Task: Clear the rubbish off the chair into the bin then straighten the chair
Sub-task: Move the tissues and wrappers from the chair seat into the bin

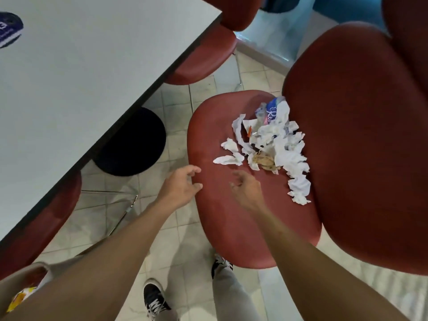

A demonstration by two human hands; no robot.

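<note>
Two hands (pixel 183 184) (pixel 246 187) empty, fingers loose | rubbish (pixel 275 144) on red chair (pixel 222 205) | grey table (pixel 92 66) left | tiled floor (pixel 176 112)

A canteen or meeting room: red padded chairs (pixel 208 56) around a long grey table (pixel 92 66), tiled floor (pixel 176 228).

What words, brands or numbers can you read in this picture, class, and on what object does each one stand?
"Re": white script on the blue wrapper in the rubbish on the chair seat; the remaining letters are hidden by crumpled tissue.
Dark blue packet on the table: white print, too blurred to read.
No numbers or signs are visible.
</note>
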